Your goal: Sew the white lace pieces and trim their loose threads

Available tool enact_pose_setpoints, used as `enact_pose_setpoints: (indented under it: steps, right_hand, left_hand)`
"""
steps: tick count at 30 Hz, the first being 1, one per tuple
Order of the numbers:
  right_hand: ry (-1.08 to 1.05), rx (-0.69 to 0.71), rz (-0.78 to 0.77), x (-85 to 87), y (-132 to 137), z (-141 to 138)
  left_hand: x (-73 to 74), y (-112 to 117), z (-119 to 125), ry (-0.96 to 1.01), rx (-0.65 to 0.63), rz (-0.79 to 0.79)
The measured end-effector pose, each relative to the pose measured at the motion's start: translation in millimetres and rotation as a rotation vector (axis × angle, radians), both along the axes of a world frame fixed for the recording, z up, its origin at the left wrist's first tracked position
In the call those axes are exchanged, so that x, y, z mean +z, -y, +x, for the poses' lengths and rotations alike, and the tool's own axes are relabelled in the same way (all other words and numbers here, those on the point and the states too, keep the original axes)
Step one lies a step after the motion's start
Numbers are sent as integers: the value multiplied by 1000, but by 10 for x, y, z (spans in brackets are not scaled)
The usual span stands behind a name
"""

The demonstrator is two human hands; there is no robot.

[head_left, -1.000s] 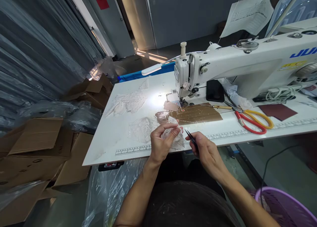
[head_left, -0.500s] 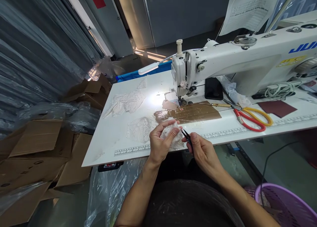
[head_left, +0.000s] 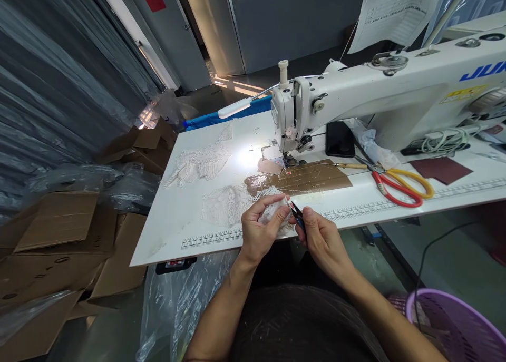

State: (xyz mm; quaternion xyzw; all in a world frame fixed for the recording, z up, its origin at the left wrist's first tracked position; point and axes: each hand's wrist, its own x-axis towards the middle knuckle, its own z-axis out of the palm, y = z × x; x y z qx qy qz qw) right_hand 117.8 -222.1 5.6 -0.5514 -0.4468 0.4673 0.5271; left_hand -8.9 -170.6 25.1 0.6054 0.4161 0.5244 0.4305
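At the front edge of the white sewing table (head_left: 177, 219), my left hand (head_left: 259, 229) pinches a small piece of white lace (head_left: 276, 213). My right hand (head_left: 322, 238) is closed on small black thread snips (head_left: 297, 214), and their tips touch the lace beside my left fingers. More white lace (head_left: 225, 204) lies on the table just left of my hands. A second lace piece (head_left: 201, 162) lies farther back.
A white sewing machine (head_left: 375, 93) stands at the back right with its lamp (head_left: 237, 108) lit. A brown template (head_left: 304, 177) lies under the needle. Red and yellow scissors (head_left: 399, 185) and a black phone (head_left: 339, 139) lie to the right. Cardboard boxes (head_left: 59, 230) stand at left, a purple basket (head_left: 458, 325) at lower right.
My right hand has moved left, bringing the snips up to the lace. My left hand has kept its hold on the lace.
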Motion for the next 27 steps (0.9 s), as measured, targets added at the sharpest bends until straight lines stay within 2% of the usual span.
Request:
enact_pose_setpoints:
  steps: [8, 15, 21, 27]
  right_hand:
    - [-135, -10, -20, 29, -14, -44]
    - [-183, -58, -40, -63, -44, -89]
    - [-222, -57, -35, -98, -29, -100]
    - [-244, -34, -82, -81, -27, -90]
  left_hand:
    - [6, 27, 7, -13, -9, 26]
    - [13, 59, 19, -56, 12, 16]
    - [-11, 44, 10, 27, -48, -59]
    - [-72, -21, 41, 91, -2, -120]
